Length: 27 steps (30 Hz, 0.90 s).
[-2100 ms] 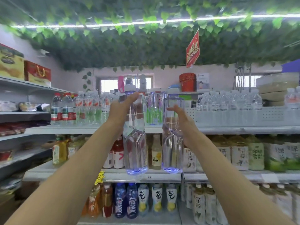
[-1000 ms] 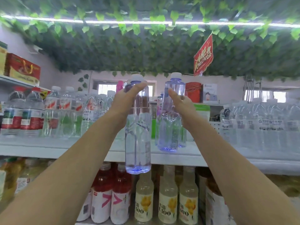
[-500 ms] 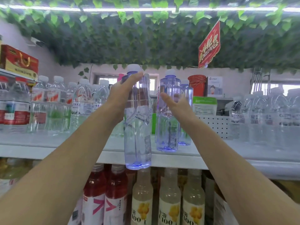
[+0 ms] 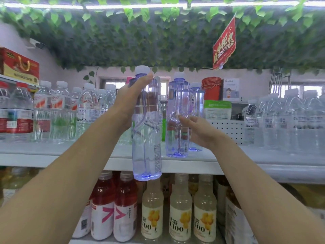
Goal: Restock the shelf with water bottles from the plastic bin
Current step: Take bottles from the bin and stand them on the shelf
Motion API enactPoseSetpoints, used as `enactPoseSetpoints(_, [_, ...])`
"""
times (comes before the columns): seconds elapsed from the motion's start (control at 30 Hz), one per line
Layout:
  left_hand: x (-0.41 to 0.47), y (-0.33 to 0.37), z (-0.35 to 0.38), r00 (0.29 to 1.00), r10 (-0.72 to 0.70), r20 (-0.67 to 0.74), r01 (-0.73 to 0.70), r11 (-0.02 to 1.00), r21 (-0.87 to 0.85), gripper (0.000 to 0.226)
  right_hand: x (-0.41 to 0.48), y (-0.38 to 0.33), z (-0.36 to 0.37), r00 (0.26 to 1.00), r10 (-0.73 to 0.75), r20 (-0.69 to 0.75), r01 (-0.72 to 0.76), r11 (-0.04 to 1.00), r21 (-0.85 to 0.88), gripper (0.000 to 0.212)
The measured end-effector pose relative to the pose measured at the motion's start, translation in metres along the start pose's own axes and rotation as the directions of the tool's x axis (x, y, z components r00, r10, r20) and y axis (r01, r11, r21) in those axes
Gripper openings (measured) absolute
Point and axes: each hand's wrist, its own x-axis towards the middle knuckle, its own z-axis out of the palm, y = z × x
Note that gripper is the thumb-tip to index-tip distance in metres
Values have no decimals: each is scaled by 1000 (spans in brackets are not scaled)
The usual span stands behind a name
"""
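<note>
My left hand (image 4: pixel 131 101) grips the upper part of a clear, blue-tinted water bottle (image 4: pixel 147 143) with a white cap, held upright in the air in front of the white shelf (image 4: pixel 190 162); its base hangs below the shelf's front edge. A second bottle of the same kind (image 4: pixel 177 120) stands on the shelf, with a third (image 4: pixel 197 110) behind it. My right hand (image 4: pixel 197 130) is beside the standing bottle at its waist, fingers relaxed and spread, fingertips at or just off the plastic. The plastic bin is out of view.
Rows of clear water bottles fill the shelf at left (image 4: pixel 58 111) and right (image 4: pixel 288 120). A green-and-white box (image 4: pixel 218 110) and a red bucket (image 4: pixel 211 88) stand behind the gap. Red and yellow drink bottles (image 4: pixel 179 212) fill the shelf below. Leafy vines and a red sign (image 4: pixel 225 44) hang overhead.
My right hand has set its bottle on the shelf, let go and slid down to its waist. My left hand still holds its bottle in front of the shelf edge.
</note>
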Motion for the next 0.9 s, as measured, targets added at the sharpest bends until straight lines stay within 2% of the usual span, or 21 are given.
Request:
enactPoseSetpoints(0.03, [-2, 1, 1, 1000, -1, 1, 1, 1000, -4, 14, -2, 0, 3, 1000, -2, -27, 1, 1000, -15, 77])
enactPoseSetpoints(0.07, [-4, 3, 1, 1000, -10, -8, 10, 1000, -2, 15, -3, -1, 6, 999, -17, -42, 16, 1000, -21, 53])
enactPoseSetpoints(0.1, [-5, 4, 1, 1000, -17, -25, 16, 1000, -8, 16, -1, 1, 7, 998, -28, -62, 27, 999, -26, 38])
enactPoseSetpoints(0.13, [-5, 4, 1, 999, -27, -44, 27, 1000, -8, 17, -1, 2, 11, 993, -48, -106, 42, 997, -64, 39])
enactPoseSetpoints(0.2, [-7, 6, 0, 997, -38, -65, 39, 999, 13, 22, 1, 3, 20, 973, -110, -203, 82, 986, -142, 68])
enactPoseSetpoints(0.27, [-8, 7, -1, 996, -33, -77, 34, 999, 11, 23, 4, 6, 28, 946, -161, -283, 116, 979, -168, 86])
enactPoseSetpoints(0.4, [-13, 7, -4, 996, -36, -83, 39, 999, 28, 49, 9, 11, 40, 914, -227, -337, 136, 952, -274, 103])
enactPoseSetpoints(0.5, [-16, 7, -5, 997, -36, -66, 38, 999, 20, 70, 8, 12, 45, 898, -225, -378, 130, 957, -261, 108])
enactPoseSetpoints(0.6, [-16, 4, -7, 998, -38, -59, 39, 999, 10, 73, 5, 11, 40, 947, -116, -299, 80, 988, -131, 103])
enactPoseSetpoints(0.7, [-17, 4, -8, 997, -55, -59, 56, 998, 17, 73, 0, 11, 24, 996, 1, -92, 4, 999, 51, 119])
enactPoseSetpoints(0.77, [-20, 7, -8, 997, -56, -59, 58, 998, 28, 73, -6, 11, 15, 999, 37, -6, -35, 991, 132, 112])
enactPoseSetpoints(0.83, [-22, 9, -7, 997, -49, -56, 52, 997, 52, 60, -8, 12, 10, 999, 48, 0, -48, 987, 154, 100])
enactPoseSetpoints(0.9, [-23, 10, -5, 997, -46, -58, 50, 996, 72, 36, -7, 14, 10, 998, 38, -40, -33, 994, 102, 110])
